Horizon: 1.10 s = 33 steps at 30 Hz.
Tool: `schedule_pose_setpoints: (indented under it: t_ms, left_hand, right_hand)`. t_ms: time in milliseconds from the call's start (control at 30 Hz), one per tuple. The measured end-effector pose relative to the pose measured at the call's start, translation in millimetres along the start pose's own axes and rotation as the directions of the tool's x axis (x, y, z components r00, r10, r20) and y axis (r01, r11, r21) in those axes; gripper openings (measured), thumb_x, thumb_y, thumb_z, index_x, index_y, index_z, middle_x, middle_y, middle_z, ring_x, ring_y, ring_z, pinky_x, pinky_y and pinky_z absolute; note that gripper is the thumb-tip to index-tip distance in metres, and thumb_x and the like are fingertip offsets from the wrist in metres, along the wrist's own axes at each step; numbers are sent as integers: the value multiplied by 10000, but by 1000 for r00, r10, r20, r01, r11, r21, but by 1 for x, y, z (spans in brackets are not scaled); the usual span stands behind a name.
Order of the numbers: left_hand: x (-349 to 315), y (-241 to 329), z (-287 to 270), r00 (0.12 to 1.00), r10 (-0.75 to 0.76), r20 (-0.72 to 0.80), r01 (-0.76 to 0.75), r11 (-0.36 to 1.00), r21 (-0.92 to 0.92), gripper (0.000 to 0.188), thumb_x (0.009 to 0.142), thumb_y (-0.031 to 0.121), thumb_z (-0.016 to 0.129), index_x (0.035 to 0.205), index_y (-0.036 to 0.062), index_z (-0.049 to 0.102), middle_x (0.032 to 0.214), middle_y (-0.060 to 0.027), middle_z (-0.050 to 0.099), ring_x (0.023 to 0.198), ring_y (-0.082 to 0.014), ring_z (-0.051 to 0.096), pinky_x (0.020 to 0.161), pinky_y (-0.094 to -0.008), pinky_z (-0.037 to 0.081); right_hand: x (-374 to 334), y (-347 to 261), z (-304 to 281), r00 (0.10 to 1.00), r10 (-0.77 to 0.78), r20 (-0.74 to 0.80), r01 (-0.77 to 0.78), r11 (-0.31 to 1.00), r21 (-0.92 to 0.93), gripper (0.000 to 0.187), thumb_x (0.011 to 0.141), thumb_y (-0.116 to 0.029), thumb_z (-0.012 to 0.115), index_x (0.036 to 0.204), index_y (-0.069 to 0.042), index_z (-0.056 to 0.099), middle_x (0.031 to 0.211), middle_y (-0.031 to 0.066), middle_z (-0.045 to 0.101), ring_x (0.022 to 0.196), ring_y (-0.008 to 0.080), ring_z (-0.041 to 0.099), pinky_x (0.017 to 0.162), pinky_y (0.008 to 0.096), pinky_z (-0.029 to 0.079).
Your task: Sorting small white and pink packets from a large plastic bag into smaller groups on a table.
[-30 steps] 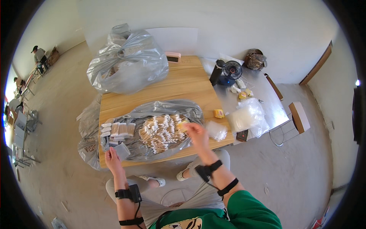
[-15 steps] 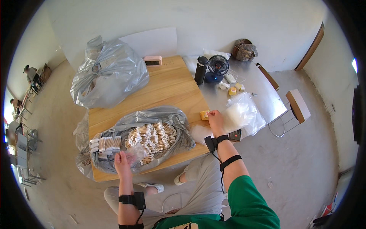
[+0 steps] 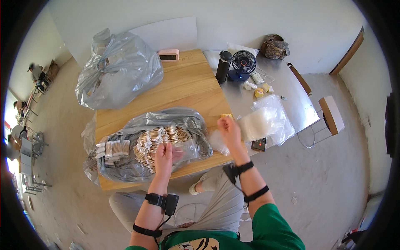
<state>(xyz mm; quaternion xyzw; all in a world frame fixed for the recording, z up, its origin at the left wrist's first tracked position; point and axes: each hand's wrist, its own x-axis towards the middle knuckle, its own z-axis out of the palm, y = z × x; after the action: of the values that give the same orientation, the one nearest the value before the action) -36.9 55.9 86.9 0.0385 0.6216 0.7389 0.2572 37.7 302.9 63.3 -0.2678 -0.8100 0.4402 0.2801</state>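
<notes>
My left hand (image 3: 163,157) is closed on a small clear plastic bag (image 3: 188,150), which sticks out to its right above the heap. Below and beside it lie many loose cotton swabs (image 3: 146,143) in an opened grey plastic sack (image 3: 199,125). Packed bundles of swabs (image 3: 117,148) lie in a row at the left of the sack. My right hand (image 3: 229,128) is over the table's right edge with its fingers bent together; what they hold, if anything, is too small to make out. A small yellow box (image 3: 226,116) shows just beyond its fingertips.
A full, tied grey sack (image 3: 121,71) stands at the back left of the wooden table (image 3: 187,87). The metal table (image 3: 298,108) at right bears a stack of clear bags (image 3: 262,123), a black bottle (image 3: 223,66), a fan (image 3: 243,63) and a phone (image 3: 259,144).
My left hand has moved right with the plastic bag, from near the swab bundles toward the middle of the heap. My right hand has drawn slightly left and nearer, off the yellow box.
</notes>
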Motion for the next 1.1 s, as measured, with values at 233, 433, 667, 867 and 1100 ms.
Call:
schedule_pose_setpoints:
  t_ms: [233,433,667,867,1100]
  left_hand:
    - [4,-17,27,996,23,86,-27,999,42,228,954,230,443,880,14,452,811,-131,618,658,-208,650,603,-283,545]
    - [12,-27,2,999,44,-27,-40,990,137,210,961,214,422,862,31,457,808,-114,625,626,-170,636,539,-250,506]
    - [-5,-25,-74,947,181,-265,-126,969,214,219,956,246,436,870,49,477,762,-63,614,575,-108,589,491,-220,452]
    - [-9,-25,-141,829,389,-402,-226,890,395,200,935,215,474,850,36,503,724,-69,619,572,-136,593,507,-262,444]
    - [-18,13,-204,640,702,-313,-116,490,864,144,801,118,593,895,21,544,894,-148,574,859,-339,548,741,-412,448]
  right_hand:
    - [-70,-25,9,924,134,358,-303,829,471,305,820,-39,603,1093,-32,468,728,45,576,593,114,561,518,240,443]
    - [-50,39,-28,935,348,-64,-326,918,228,299,805,-30,604,1065,-38,457,710,61,582,567,134,565,497,249,445]
    - [-60,37,-23,971,17,-240,-172,747,-642,350,767,-186,650,1055,-60,497,1016,161,552,969,331,522,790,425,433]
    - [-60,18,-5,931,-341,128,333,656,-677,457,822,-219,555,1229,-42,447,1298,168,431,1232,333,370,1020,451,292]
    - [-65,20,27,933,-96,346,334,585,-739,486,903,-286,403,1338,-76,354,1419,125,307,1319,305,260,1066,500,191]
